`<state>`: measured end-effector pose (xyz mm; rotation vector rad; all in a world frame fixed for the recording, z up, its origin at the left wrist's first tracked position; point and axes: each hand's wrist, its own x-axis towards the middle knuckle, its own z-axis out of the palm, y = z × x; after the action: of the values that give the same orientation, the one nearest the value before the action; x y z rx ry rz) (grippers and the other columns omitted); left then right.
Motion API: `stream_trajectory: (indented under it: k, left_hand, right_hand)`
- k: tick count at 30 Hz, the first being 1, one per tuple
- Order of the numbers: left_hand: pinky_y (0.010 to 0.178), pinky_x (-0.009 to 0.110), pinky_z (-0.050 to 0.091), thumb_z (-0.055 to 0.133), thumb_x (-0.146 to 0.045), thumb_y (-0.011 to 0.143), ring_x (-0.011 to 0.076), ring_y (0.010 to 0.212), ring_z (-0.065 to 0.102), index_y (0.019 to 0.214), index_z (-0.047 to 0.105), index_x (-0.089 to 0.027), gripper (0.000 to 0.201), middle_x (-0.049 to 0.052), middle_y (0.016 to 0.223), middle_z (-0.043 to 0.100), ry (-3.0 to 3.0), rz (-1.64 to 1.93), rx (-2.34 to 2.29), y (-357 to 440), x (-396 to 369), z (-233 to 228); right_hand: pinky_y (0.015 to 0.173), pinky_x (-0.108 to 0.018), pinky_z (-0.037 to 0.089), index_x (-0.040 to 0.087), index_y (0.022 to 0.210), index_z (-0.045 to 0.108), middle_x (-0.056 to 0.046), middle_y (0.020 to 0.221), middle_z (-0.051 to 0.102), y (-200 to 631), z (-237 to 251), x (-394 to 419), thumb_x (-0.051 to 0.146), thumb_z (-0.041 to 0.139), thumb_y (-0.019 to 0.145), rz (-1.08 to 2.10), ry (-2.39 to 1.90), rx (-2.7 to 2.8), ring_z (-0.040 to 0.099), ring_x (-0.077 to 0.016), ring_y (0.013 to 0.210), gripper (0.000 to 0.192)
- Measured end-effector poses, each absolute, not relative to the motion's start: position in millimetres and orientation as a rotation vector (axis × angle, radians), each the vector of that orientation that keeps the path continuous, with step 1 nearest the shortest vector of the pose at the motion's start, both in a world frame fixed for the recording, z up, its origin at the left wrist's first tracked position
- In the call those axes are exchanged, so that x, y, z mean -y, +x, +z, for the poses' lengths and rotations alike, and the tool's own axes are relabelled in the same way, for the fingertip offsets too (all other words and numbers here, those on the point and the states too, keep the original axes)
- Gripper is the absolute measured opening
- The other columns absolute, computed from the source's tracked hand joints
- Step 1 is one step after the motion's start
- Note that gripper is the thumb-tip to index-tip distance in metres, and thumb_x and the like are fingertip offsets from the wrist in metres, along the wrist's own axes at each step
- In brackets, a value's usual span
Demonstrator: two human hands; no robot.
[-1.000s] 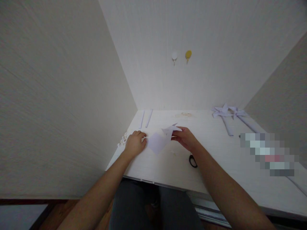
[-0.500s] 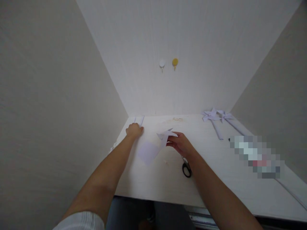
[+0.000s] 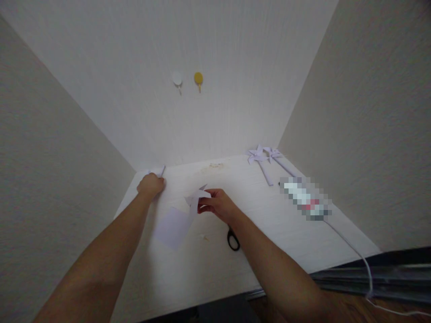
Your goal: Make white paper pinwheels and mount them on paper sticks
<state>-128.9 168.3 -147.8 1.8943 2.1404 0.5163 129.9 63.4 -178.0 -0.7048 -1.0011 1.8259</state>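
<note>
Raised over the table, my right hand (image 3: 218, 205) pinches a white paper pinwheel (image 3: 194, 198) between thumb and fingers. A flat square sheet of pale paper (image 3: 172, 228) lies just below and left of it. At the back left, my left hand (image 3: 150, 185) is closed around a thin rolled paper stick (image 3: 163, 170), whose end sticks out past the thumb. Another bit of white paper shows behind that hand, mostly hidden. Scissors with black handles (image 3: 233, 240) lie partly under my right forearm.
Two finished-looking paper pinwheels on sticks (image 3: 257, 154) lie at the back right corner. In front of them is a blurred-out object (image 3: 305, 197) with a white cord (image 3: 350, 246) running off the table edge. A white hook (image 3: 177, 79) and a yellow hook (image 3: 198, 79) are on the back wall.
The view has swung right, so everything sits further left in it. My left hand remains at the paper sticks, and the pinwheel stays in my right hand.
</note>
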Motion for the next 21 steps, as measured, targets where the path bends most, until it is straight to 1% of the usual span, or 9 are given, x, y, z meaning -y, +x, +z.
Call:
stream_trajectory:
  k: [3, 6, 7, 9, 10, 12, 15, 19, 21]
  left_hand:
    - [0.094, 0.049, 0.059, 0.067, -0.038, 0.098, 0.0283, 0.113, 0.067, 0.133, 0.062, -0.017, 0.041, 0.011, 0.134, 0.064, 1.673, 0.569, -2.289, -128.9, -157.9, -134.9]
    - [0.093, 0.047, 0.059, 0.066, -0.037, 0.099, 0.0258, 0.111, 0.068, 0.131, 0.063, -0.019, 0.037, 0.011, 0.132, 0.065, 1.571, 0.719, -2.250, -128.9, -134.0, -121.4]
    - [0.088, 0.045, 0.061, 0.066, -0.037, 0.099, 0.0239, 0.104, 0.069, 0.126, 0.065, -0.016, 0.034, 0.010, 0.124, 0.068, 1.547, 0.778, -2.208, -129.1, -123.2, -117.8]
    - [0.070, 0.034, 0.060, 0.060, -0.027, 0.097, 0.0203, 0.080, 0.072, 0.110, 0.066, -0.014, 0.019, 0.007, 0.094, 0.074, 1.505, 0.912, -2.104, -129.7, -99.2, -111.8]
    - [0.062, 0.030, 0.057, 0.057, -0.024, 0.095, 0.0181, 0.070, 0.070, 0.107, 0.065, -0.016, 0.016, 0.004, 0.086, 0.074, 1.488, 0.982, -2.049, -130.1, -86.7, -109.1]
    - [0.052, 0.026, 0.049, 0.055, -0.027, 0.090, 0.0145, 0.055, 0.062, 0.102, 0.063, -0.018, 0.016, 0.000, 0.076, 0.071, 1.475, 1.132, -1.962, -130.7, -61.9, -103.4]
    - [0.048, 0.024, 0.042, 0.057, -0.036, 0.085, 0.0134, 0.051, 0.053, 0.103, 0.066, -0.018, 0.027, -0.004, 0.063, 0.059, 1.484, 1.314, -1.863, -129.9, -26.7, -91.1]
    - [0.048, 0.024, 0.038, 0.056, -0.055, 0.088, 0.0136, 0.052, 0.048, 0.125, 0.071, -0.016, 0.056, -0.005, 0.061, 0.050, 1.517, 1.409, -1.761, -122.2, 10.7, -71.0]
    - [0.049, 0.024, 0.036, 0.058, -0.061, 0.091, 0.0129, 0.053, 0.045, 0.130, 0.071, -0.016, 0.062, -0.005, 0.061, 0.048, 1.491, 1.457, -1.680, -116.2, 23.3, -63.3]
  right_hand:
    - [0.067, -0.033, 0.057, 0.014, 0.076, 0.080, -0.006, 0.073, 0.076, 129.5, -179.1, -63.9, 0.033, 0.092, 0.058, 1.823, -0.721, 1.004, 0.068, -0.0164, 0.065, 0.029]
    - [0.067, -0.033, 0.057, 0.014, 0.075, 0.079, -0.007, 0.074, 0.076, 127.9, -178.4, -62.7, 0.034, 0.093, 0.057, 1.806, -0.731, 1.012, 0.068, -0.0166, 0.065, 0.031]
    - [0.066, -0.033, 0.056, 0.014, 0.076, 0.079, -0.007, 0.073, 0.076, 126.8, -176.7, -62.4, 0.034, 0.093, 0.058, 1.796, -0.732, 1.018, 0.067, -0.0163, 0.064, 0.031]
    - [0.065, -0.031, 0.056, 0.014, 0.075, 0.079, -0.006, 0.072, 0.075, 123.4, -169.8, -63.3, 0.036, 0.093, 0.059, 1.774, -0.727, 1.036, 0.067, -0.0157, 0.063, 0.030]
    - [0.064, -0.030, 0.055, 0.014, 0.074, 0.078, -0.006, 0.071, 0.075, 121.0, -164.3, -64.4, 0.037, 0.093, 0.060, 1.761, -0.722, 1.049, 0.066, -0.0152, 0.063, 0.030]
    - [0.063, -0.030, 0.055, 0.014, 0.074, 0.079, -0.006, 0.071, 0.075, 114.4, -149.2, -67.7, 0.037, 0.094, 0.060, 1.750, -0.702, 1.096, 0.067, -0.0150, 0.063, 0.030]
    - [0.064, -0.029, 0.056, 0.015, 0.076, 0.081, -0.007, 0.073, 0.076, 101.9, -119.5, -72.6, 0.039, 0.094, 0.061, 1.728, -0.647, 1.175, 0.068, -0.0153, 0.065, 0.031]
    - [0.067, -0.030, 0.056, 0.016, 0.079, 0.083, -0.007, 0.075, 0.077, 89.4, -80.9, -75.0, 0.039, 0.093, 0.065, 1.662, -0.574, 1.240, 0.069, -0.0162, 0.068, 0.028]
    - [0.067, -0.031, 0.056, 0.016, 0.078, 0.083, -0.007, 0.074, 0.077, 88.4, -66.6, -74.0, 0.036, 0.094, 0.064, 1.626, -0.549, 1.272, 0.068, -0.0161, 0.067, 0.026]
